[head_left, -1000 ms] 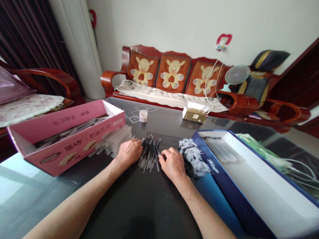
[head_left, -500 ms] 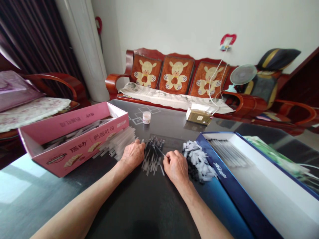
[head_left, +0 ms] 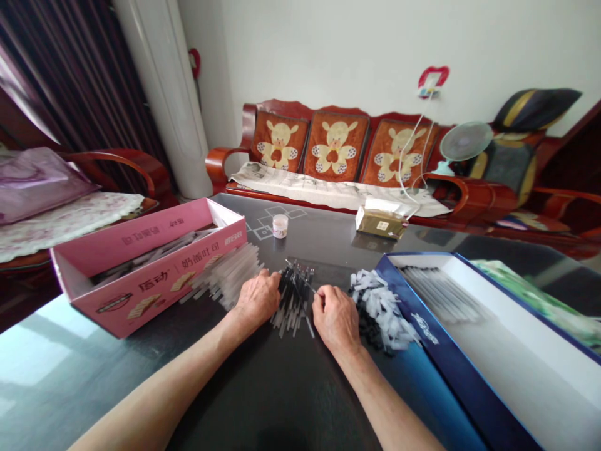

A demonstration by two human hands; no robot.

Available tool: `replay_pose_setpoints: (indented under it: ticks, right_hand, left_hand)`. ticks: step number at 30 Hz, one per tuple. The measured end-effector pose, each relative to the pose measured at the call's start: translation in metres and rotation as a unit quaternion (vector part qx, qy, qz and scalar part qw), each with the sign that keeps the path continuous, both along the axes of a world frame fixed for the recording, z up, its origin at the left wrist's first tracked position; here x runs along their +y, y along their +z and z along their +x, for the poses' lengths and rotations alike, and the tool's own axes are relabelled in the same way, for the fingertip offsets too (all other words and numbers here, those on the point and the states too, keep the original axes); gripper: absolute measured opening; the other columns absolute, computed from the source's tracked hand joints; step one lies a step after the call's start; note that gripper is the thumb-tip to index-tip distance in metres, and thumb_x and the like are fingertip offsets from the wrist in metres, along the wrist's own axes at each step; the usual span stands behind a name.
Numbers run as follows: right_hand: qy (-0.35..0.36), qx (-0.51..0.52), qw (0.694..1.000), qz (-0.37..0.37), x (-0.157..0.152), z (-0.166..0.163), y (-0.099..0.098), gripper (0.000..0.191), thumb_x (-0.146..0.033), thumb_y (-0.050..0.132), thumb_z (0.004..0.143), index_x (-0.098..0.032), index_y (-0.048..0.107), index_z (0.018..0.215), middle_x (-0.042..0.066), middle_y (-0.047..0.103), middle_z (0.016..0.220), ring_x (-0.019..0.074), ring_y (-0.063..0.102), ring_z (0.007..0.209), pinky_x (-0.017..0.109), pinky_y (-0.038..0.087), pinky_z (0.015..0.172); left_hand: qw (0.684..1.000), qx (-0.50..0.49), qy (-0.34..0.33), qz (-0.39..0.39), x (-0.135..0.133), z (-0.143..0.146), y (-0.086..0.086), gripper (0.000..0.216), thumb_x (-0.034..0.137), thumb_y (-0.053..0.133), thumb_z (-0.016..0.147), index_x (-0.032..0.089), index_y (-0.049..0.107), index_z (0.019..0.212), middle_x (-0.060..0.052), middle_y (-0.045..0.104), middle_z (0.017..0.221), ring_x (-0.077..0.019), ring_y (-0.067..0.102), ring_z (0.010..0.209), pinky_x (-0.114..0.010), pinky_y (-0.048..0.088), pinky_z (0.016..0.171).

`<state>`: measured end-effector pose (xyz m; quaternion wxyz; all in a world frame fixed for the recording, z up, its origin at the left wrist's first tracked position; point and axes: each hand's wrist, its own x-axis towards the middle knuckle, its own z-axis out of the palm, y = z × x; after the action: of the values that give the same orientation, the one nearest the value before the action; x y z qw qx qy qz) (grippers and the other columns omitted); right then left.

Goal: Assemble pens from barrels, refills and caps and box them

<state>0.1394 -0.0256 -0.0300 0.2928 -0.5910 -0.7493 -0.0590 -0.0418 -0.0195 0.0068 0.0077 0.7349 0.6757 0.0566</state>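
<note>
My right hand (head_left: 335, 318) pinches one end of a thin grey stick (head_left: 307, 285), which slants up and left over a pile of thin tubes with dark ends (head_left: 295, 307). At the pile's left edge my left hand (head_left: 259, 297) rests with curled fingers; what they grip, if anything, is hidden. Left of that hand lies a heap of translucent plastic tubes (head_left: 225, 272) against the pink box. Just right of my right hand is a heap of short whitish sleeves (head_left: 382, 304), with small black pieces (head_left: 370, 332) beside and under it.
A pink cardboard box (head_left: 154, 285) holding more tubes stands on the left of the dark table (head_left: 263, 401). On the right, a blue box (head_left: 432, 335) contains a row of dark-tipped tubes (head_left: 441, 294). Farther back are a small round tub (head_left: 280, 226) and a tissue box (head_left: 381, 223).
The whole view has shifted slightly. Both hands stay about the pile, and the grey stick in my right hand reaches less far across it than before.
</note>
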Motion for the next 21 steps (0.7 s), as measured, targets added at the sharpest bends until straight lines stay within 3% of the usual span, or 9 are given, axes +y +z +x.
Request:
replay_pose_setpoints:
  ticks: [6, 8, 10, 12, 14, 16, 18, 21]
  right_hand:
    - [0.035, 0.054, 0.998, 0.015, 0.002, 0.0, 0.002, 0.015, -0.014, 0.046, 0.084, -0.017, 0.059, 0.09, 0.006, 0.065, 0.083, 0.0192, 0.058, 0.078, 0.029, 0.039, 0.074]
    - [0.056, 0.083, 0.994, 0.045, 0.002, 0.0, 0.003, 0.022, -0.011, 0.043, 0.084, -0.017, 0.06, 0.096, 0.007, 0.064, 0.086, 0.0195, 0.058, 0.081, 0.031, 0.041, 0.077]
    - [0.08, 0.111, 0.988, 0.076, 0.001, -0.001, 0.005, 0.026, -0.009, 0.04, 0.085, -0.018, 0.061, 0.097, 0.007, 0.063, 0.086, 0.0198, 0.058, 0.084, 0.032, 0.043, 0.08]
    - [0.105, 0.141, 0.979, 0.099, 0.001, -0.001, 0.005, 0.029, -0.008, 0.038, 0.085, -0.018, 0.061, 0.099, 0.007, 0.062, 0.09, 0.02, 0.057, 0.088, 0.034, 0.044, 0.083]
    - [0.121, 0.166, 0.972, 0.114, 0.001, -0.001, 0.005, 0.032, -0.008, 0.036, 0.085, -0.018, 0.06, 0.104, 0.009, 0.06, 0.097, 0.0207, 0.057, 0.094, 0.036, 0.045, 0.086]
    - [0.125, 0.178, 0.969, 0.121, 0.002, -0.001, 0.004, 0.035, -0.008, 0.035, 0.085, -0.017, 0.059, 0.11, 0.011, 0.058, 0.103, 0.0216, 0.055, 0.1, 0.038, 0.046, 0.089]
    - [0.122, 0.179, 0.968, 0.128, 0.002, -0.002, 0.004, 0.037, -0.009, 0.036, 0.086, -0.016, 0.057, 0.116, 0.012, 0.056, 0.108, 0.0225, 0.054, 0.105, 0.04, 0.045, 0.092]
    - [0.116, 0.167, 0.97, 0.132, 0.001, -0.003, 0.004, 0.037, -0.013, 0.042, 0.086, -0.015, 0.054, 0.121, 0.014, 0.055, 0.113, 0.024, 0.052, 0.109, 0.042, 0.045, 0.095]
  left_hand:
    - [0.997, -0.039, 0.013, 0.059, 0.003, -0.007, 0.002, 0.049, 0.017, 0.042, 0.081, 0.022, 0.052, 0.129, -0.011, 0.062, 0.099, -0.0203, 0.065, 0.08, -0.03, 0.05, 0.071]
    - [0.99, -0.11, 0.019, 0.083, 0.007, -0.01, 0.003, 0.047, 0.016, 0.044, 0.079, 0.024, 0.059, 0.122, -0.009, 0.063, 0.094, -0.0186, 0.064, 0.077, -0.029, 0.049, 0.073]
    - [0.965, -0.252, 0.029, 0.06, 0.012, -0.011, 0.006, 0.04, 0.016, 0.045, 0.077, 0.022, 0.068, 0.108, -0.005, 0.063, 0.077, -0.0161, 0.061, 0.068, -0.027, 0.049, 0.068]
    - [0.893, -0.448, 0.05, -0.008, 0.015, -0.012, 0.009, 0.032, 0.017, 0.046, 0.075, 0.018, 0.07, 0.096, 0.0, 0.056, 0.06, -0.0124, 0.055, 0.054, -0.023, 0.046, 0.056]
    - [0.775, -0.624, 0.066, -0.081, 0.017, -0.011, 0.013, 0.026, 0.019, 0.048, 0.074, 0.015, 0.068, 0.09, 0.002, 0.052, 0.053, -0.0092, 0.049, 0.046, -0.02, 0.041, 0.047]
    - [0.672, -0.726, 0.066, -0.128, 0.017, -0.01, 0.017, 0.021, 0.018, 0.051, 0.07, 0.014, 0.065, 0.085, 0.002, 0.054, 0.056, -0.0074, 0.049, 0.046, -0.018, 0.04, 0.045]
    - [0.625, -0.76, 0.058, -0.167, 0.015, -0.008, 0.018, 0.019, 0.016, 0.053, 0.067, 0.013, 0.065, 0.081, 0.001, 0.056, 0.059, -0.0067, 0.05, 0.047, -0.017, 0.04, 0.045]
    - [0.626, -0.746, 0.034, -0.223, 0.01, -0.002, 0.018, 0.022, 0.013, 0.053, 0.064, 0.01, 0.067, 0.081, -0.001, 0.057, 0.056, -0.0072, 0.05, 0.046, -0.017, 0.041, 0.044]
